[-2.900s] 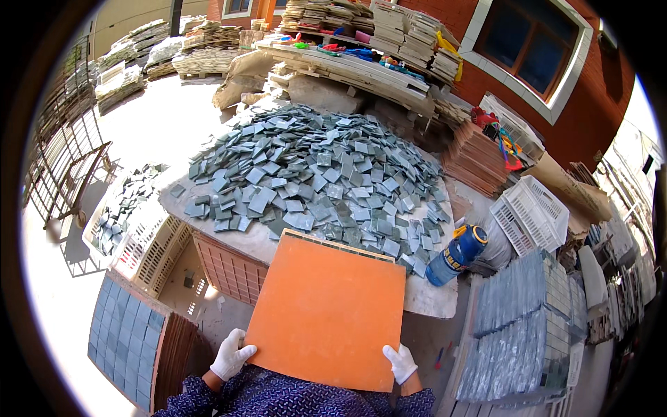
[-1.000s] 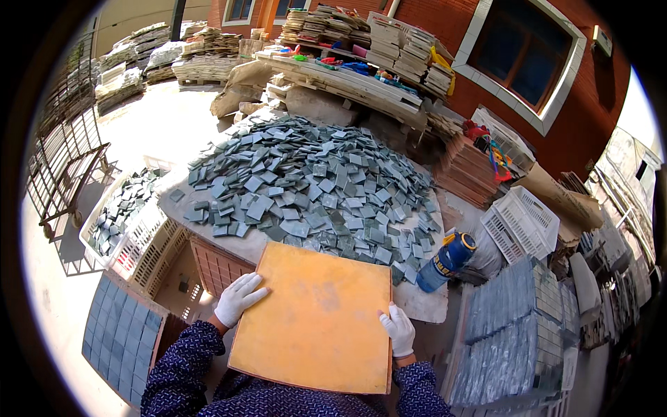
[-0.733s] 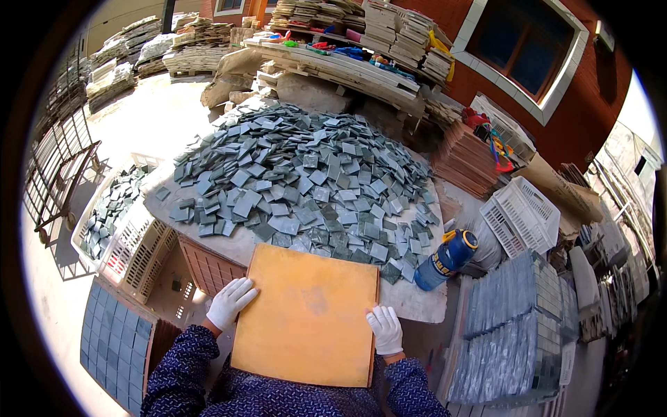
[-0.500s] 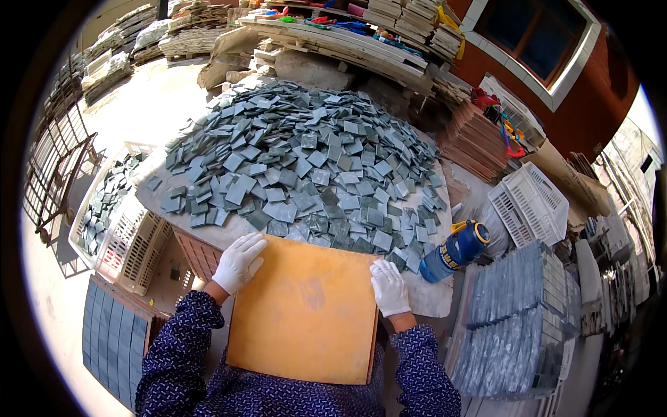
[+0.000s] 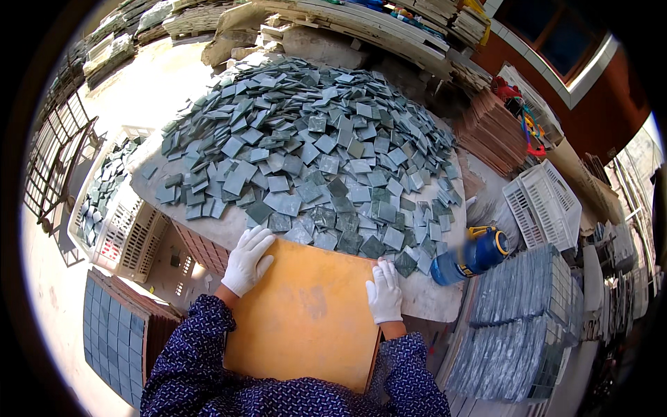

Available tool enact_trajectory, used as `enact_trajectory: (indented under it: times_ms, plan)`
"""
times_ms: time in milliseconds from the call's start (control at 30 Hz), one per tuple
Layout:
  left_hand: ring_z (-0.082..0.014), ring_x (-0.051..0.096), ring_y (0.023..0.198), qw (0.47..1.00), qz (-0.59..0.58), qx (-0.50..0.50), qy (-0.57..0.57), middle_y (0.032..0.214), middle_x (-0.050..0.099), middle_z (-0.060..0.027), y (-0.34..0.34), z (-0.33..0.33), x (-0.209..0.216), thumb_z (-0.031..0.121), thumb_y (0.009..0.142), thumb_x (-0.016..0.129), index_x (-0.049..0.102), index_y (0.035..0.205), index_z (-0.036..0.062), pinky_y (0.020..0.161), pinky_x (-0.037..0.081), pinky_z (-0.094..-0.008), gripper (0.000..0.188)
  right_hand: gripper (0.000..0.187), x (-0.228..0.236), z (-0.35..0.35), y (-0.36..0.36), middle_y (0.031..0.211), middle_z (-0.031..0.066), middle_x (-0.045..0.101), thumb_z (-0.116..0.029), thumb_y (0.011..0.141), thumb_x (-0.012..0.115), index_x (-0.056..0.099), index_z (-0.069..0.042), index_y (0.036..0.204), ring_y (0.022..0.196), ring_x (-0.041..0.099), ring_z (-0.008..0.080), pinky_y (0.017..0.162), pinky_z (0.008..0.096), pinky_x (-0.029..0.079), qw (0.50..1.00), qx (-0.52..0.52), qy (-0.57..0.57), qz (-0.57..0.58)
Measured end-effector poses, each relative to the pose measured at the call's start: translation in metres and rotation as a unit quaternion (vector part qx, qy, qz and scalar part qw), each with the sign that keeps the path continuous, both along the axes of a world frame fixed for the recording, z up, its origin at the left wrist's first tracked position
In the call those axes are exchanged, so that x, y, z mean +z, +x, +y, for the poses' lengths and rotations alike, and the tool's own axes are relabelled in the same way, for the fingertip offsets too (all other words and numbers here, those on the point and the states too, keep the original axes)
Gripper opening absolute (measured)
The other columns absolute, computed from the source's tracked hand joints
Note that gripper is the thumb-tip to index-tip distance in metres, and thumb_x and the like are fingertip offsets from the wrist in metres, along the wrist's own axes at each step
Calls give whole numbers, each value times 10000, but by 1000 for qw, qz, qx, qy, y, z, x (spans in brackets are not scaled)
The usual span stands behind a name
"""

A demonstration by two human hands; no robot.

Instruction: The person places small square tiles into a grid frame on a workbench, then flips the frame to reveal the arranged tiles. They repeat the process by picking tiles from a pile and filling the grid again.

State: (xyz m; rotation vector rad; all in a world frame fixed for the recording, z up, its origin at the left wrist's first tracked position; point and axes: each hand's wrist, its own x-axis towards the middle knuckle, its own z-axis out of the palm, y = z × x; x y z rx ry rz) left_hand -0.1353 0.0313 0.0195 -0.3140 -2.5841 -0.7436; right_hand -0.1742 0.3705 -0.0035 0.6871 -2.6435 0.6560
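One counter [image 5: 438, 299], one tile heap [image 5: 313, 153] atop, one bottle [image 5: 462, 260] at right edge, one board [image 5: 306, 316] before it, between left hand [image 5: 248, 264] and right hand [image 5: 385, 293], fingers slightly parted over board edges, grip unclear.

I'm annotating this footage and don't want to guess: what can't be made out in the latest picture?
All in the head view:
- Underside of the orange-yellow board: hidden by its upper face.
- Palms of the left hand and right hand: hidden by their gloved backs.
- Tabletop under the tile pile: covered by tiles.
- Window: its top is cut off by the picture's upper edge.
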Motion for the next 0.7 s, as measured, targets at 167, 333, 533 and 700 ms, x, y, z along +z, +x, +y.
enact_trajectory:
  times_ms: [167,333,533,700]
  plan:
    - [-408,461,1242,995,-48,1,85,1290,522,-210,98,5,-15,25,706,672,529,1234,-15,1047,385,-444,548,478,-11,6,102,1360,241,425,-92,793,655,501,-9,1238,1262,421,425,1024,460,396,999,3,-21,-27]
    - [-326,419,1310,928,-130,29,348,1375,474,-188,171,6,-33,194,833,619,470,1321,-22,1106,305,-422,554,566,-14,21,179,1398,216,401,22,776,615,434,25,1312,1326,385,361,1060,429,368,943,-35,-268,-194]
    - [-270,352,1355,708,-53,-52,703,1424,418,-142,179,-1,-52,245,879,593,396,1380,-20,1163,205,-406,600,562,-8,29,169,1424,178,397,11,831,517,365,93,1365,1337,373,257,1126,388,259,769,4,-568,-294]
    - [-270,298,1380,534,-38,-50,843,1448,376,-133,177,-3,-39,274,954,497,345,1404,-5,1167,205,-420,550,479,12,45,165,1421,137,429,-204,934,495,432,32,1347,1376,316,256,1151,413,213,576,60,-751,-317]
